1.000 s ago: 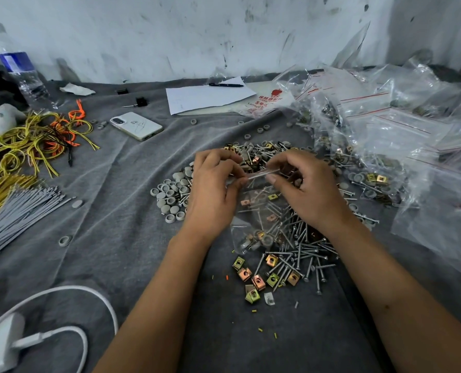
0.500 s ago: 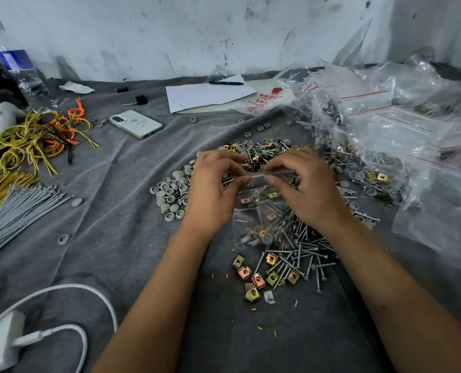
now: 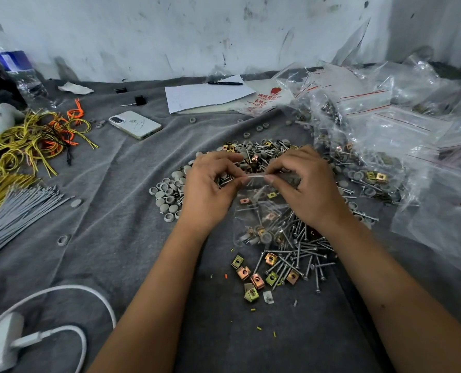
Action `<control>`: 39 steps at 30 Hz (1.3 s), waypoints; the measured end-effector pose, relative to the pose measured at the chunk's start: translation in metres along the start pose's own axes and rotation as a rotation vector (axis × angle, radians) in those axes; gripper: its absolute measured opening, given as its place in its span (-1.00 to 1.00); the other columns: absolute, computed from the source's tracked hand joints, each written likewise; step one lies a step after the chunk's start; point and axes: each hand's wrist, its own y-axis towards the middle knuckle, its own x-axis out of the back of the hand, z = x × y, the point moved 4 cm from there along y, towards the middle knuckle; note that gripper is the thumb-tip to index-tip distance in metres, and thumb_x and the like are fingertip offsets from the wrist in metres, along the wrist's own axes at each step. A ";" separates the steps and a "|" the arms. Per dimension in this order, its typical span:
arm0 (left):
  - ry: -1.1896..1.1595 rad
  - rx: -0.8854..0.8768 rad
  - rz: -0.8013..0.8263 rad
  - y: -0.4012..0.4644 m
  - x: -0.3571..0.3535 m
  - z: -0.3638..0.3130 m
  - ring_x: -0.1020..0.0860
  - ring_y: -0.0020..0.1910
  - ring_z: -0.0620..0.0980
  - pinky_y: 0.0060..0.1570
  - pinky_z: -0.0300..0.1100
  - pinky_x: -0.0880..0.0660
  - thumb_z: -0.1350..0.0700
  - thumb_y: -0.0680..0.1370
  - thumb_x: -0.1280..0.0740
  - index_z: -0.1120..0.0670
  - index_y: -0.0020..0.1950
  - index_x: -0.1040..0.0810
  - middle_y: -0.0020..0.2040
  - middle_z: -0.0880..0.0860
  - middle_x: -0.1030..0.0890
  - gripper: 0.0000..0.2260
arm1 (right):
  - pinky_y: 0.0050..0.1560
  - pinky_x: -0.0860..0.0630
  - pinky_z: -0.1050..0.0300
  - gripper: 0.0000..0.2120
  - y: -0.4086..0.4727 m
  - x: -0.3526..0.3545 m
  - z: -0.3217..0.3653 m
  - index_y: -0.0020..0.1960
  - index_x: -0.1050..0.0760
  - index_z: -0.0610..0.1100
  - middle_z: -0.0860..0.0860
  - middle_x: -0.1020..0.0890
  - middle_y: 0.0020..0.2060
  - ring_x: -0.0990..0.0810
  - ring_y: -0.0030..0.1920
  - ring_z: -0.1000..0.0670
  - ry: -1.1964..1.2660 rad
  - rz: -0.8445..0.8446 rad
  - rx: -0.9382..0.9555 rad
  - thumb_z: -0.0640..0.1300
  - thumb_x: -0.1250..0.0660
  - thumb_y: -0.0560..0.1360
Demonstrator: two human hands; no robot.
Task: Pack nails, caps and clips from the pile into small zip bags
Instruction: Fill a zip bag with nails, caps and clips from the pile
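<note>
A small clear zip bag [image 3: 261, 219] hangs between my hands over the pile, with nails, caps and clips inside it. My left hand [image 3: 210, 192] pinches the bag's top strip at its left end. My right hand [image 3: 304, 187] pinches the same strip at its right end. Below the bag lie loose nails [image 3: 302, 254] and brass-coloured clips [image 3: 253, 275] on the grey cloth [image 3: 116, 211]. Grey round caps [image 3: 167, 195] sit left of my left hand. More mixed parts [image 3: 261, 154] lie beyond my fingers.
Filled and empty zip bags [image 3: 385, 135] heap up at the right. A phone [image 3: 135, 124], paper with a pen [image 3: 205, 94] and a water bottle [image 3: 22, 76] lie at the back. Yellow and orange ties [image 3: 33, 138], grey ties [image 3: 16, 211] and a white charger cable [image 3: 62, 319] are at the left.
Both hands have stayed at the bag's top strip, shifting slightly away from me; the finger and thumb pinches have closed in along the strip.
</note>
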 end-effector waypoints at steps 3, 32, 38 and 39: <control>0.032 -0.039 0.031 0.000 -0.003 -0.003 -0.56 0.22 -0.11 0.29 0.10 -0.45 0.16 0.49 -0.56 0.09 -0.13 -0.72 0.15 -0.06 -0.68 -0.94 | 0.02 -0.40 0.06 -0.87 0.000 -0.004 0.006 -0.02 -0.68 -0.14 0.04 -0.67 -0.09 -0.50 0.03 -0.03 -0.029 0.020 0.053 -0.13 -0.54 0.46; 0.025 -0.066 0.071 -0.003 -0.014 -0.006 -0.58 0.08 0.08 0.07 0.21 -0.54 0.23 0.55 -0.42 0.12 -0.05 -0.59 0.02 0.02 -0.62 -0.96 | 0.02 -0.44 0.08 -0.92 0.000 -0.006 0.012 -0.05 -0.68 -0.22 -0.02 -0.67 -0.13 -0.53 -0.01 -0.04 -0.023 0.035 0.056 -0.25 -0.53 0.46; 0.060 -0.097 0.065 -0.002 -0.011 -0.008 -0.59 0.11 0.05 0.11 0.16 -0.54 0.27 0.53 -0.47 0.18 -0.10 -0.64 0.08 0.04 -0.65 -0.96 | 0.03 -0.42 0.11 -0.88 0.001 -0.006 0.010 -0.02 -0.69 -0.22 -0.02 -0.67 -0.11 -0.52 0.01 -0.02 -0.033 0.042 0.020 -0.20 -0.52 0.48; 0.062 -0.103 0.053 -0.002 -0.010 -0.008 -0.59 0.10 0.04 0.11 0.15 -0.54 0.29 0.53 -0.47 0.19 -0.10 -0.64 0.08 0.05 -0.65 -0.95 | 0.02 -0.43 0.09 -0.88 0.001 -0.006 0.010 -0.02 -0.68 -0.23 -0.03 -0.67 -0.11 -0.52 0.01 -0.03 -0.042 0.039 0.012 -0.20 -0.52 0.49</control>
